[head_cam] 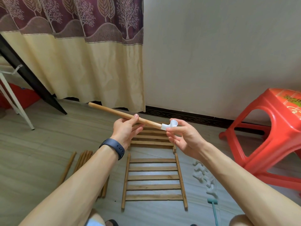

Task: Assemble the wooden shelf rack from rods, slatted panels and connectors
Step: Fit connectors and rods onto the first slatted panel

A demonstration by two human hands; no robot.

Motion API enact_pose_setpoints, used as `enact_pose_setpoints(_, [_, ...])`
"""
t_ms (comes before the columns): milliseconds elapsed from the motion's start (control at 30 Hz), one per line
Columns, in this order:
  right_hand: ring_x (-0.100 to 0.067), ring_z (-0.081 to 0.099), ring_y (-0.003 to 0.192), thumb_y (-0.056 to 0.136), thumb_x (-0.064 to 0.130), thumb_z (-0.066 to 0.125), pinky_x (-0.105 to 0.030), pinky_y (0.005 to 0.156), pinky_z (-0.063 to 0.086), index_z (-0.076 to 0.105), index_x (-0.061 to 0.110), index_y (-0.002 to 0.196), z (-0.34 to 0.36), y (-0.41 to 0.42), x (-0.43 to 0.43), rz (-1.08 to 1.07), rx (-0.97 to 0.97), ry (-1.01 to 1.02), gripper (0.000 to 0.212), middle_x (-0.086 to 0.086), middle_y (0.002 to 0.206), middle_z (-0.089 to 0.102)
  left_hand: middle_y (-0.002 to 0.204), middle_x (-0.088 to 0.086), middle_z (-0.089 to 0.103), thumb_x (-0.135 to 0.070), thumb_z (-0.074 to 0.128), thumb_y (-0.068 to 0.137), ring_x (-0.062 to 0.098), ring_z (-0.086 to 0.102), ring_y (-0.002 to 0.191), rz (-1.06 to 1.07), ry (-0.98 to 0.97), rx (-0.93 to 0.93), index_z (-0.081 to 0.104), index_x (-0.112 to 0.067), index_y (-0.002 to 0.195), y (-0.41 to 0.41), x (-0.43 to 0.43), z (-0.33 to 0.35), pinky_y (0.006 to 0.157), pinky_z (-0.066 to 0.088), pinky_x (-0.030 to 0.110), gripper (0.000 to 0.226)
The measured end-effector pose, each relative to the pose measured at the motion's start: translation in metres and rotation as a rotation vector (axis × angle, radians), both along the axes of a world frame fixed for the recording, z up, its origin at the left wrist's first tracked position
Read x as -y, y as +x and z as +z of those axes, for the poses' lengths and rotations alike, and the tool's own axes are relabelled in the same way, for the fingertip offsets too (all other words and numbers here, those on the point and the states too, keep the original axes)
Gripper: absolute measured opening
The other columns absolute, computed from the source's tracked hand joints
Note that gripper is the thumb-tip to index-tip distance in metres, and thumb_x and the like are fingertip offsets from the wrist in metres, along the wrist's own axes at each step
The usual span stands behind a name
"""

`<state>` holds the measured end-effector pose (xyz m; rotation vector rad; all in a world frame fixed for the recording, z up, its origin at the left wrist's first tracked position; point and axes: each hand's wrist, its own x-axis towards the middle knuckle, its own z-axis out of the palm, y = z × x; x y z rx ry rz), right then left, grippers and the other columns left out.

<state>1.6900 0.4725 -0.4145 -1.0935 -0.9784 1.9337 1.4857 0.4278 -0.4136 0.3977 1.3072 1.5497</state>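
- Two hands are up in front of me above the floor, with the forearms converging from the lower corners of the view.
- My left hand (125, 129), with a dark wristband (114, 148) on the wrist, grips a wooden rod (114, 112) towards its right half. The fingers curl under it and the thumb lies on top.
- I note the rod's free end rises slightly to the left, towards the curtain (97, 70).
- My right hand (184, 137) pinches a white connector (169, 125) between thumb and forefinger, the other fingers loosely spread below. The connector sits on the rod's right end.
- Beneath the hands, two slatted panels lie flat on the floor. The nearer panel (153, 176) is in full view, while both hands partly hide the farther panel (151, 139).
- Spare rods (70, 165) lie left of the panels, partly covered by my left forearm.
- Loose connectors (202, 175) lie right of the nearer panel, with a teal mallet (212, 201) just below them.
- A red stool (276, 128) stands at the right, near the wall.
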Motion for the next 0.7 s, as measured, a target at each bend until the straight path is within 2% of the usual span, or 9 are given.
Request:
enact_pose_setpoints(67, [-0.022, 0.068, 0.078, 0.083, 0.013, 0.075, -0.03, 0.076, 0.056, 0.059, 0.013, 0.126, 0.0031, -0.0004, 0.0005, 0.014, -0.064, -0.045, 0.046, -0.015, 0.106, 0.07, 0.117, 0.02, 0.07, -0.014, 0.065, 0.097, 0.029, 0.074, 0.096, 0.004, -0.004, 0.001, 0.058, 0.003, 0.124, -0.0013, 0.001, -0.0005, 0.078, 0.061, 0.03, 0.033])
enact_pose_setpoints(167, [-0.027, 0.07, 0.085, 0.094, 0.034, 0.066, -0.034, 0.083, 0.057, 0.063, 0.014, 0.122, 0.0046, 0.0001, 0.0004, -0.019, -0.078, -0.07, 0.035, -0.019, 0.113, 0.072, 0.116, 0.019, 0.071, -0.014, 0.065, 0.096, 0.028, 0.075, 0.094, 0.01, -0.009, 0.003, 0.057, 0.004, 0.125, -0.0027, 0.0017, -0.0016, 0.073, 0.062, 0.028, 0.035])
enact_pose_setpoints(233, [-0.028, 0.072, 0.088, 0.098, 0.031, 0.062, -0.033, 0.082, 0.06, 0.065, 0.016, 0.122, 0.0038, 0.0007, 0.0, -0.03, -0.063, -0.05, 0.029, -0.02, 0.114, 0.072, 0.116, 0.019, 0.071, -0.014, 0.065, 0.096, 0.028, 0.075, 0.094, 0.013, -0.012, 0.007, 0.057, 0.004, 0.125, -0.0031, 0.0019, -0.0015, 0.071, 0.062, 0.027, 0.035])
enact_pose_setpoints(300, [-0.029, 0.072, 0.09, 0.099, 0.02, 0.062, -0.032, 0.08, 0.061, 0.065, 0.018, 0.124, 0.0037, 0.0016, 0.0003, -0.025, -0.061, -0.026, 0.025, -0.019, 0.116, 0.072, 0.116, 0.019, 0.071, -0.015, 0.065, 0.096, 0.028, 0.075, 0.094, 0.014, -0.016, 0.011, 0.058, 0.003, 0.125, -0.0035, 0.0018, -0.0019, 0.071, 0.062, 0.027, 0.035])
enact_pose_setpoints(433, [-0.031, 0.073, 0.098, 0.097, 0.009, 0.063, -0.032, 0.083, 0.061, 0.064, 0.019, 0.124, 0.0039, 0.0051, 0.0002, -0.004, -0.044, 0.021, 0.029, -0.014, 0.113, 0.074, 0.115, 0.019, 0.071, -0.014, 0.065, 0.096, 0.028, 0.075, 0.094, 0.016, -0.026, 0.012, 0.058, 0.002, 0.123, -0.0036, 0.0009, -0.002, 0.068, 0.062, 0.026, 0.032])
enact_pose_setpoints(700, [-0.031, 0.071, 0.105, 0.093, 0.004, 0.066, -0.033, 0.09, 0.059, 0.063, 0.002, 0.12, 0.0012, 0.0066, 0.0, 0.014, -0.052, 0.03, 0.027, -0.02, 0.114, 0.072, 0.113, 0.018, 0.072, -0.014, 0.065, 0.096, 0.027, 0.075, 0.092, 0.006, -0.02, 0.005, 0.058, 0.0, 0.12, -0.0033, 0.001, -0.0026, 0.068, 0.062, 0.027, 0.029])
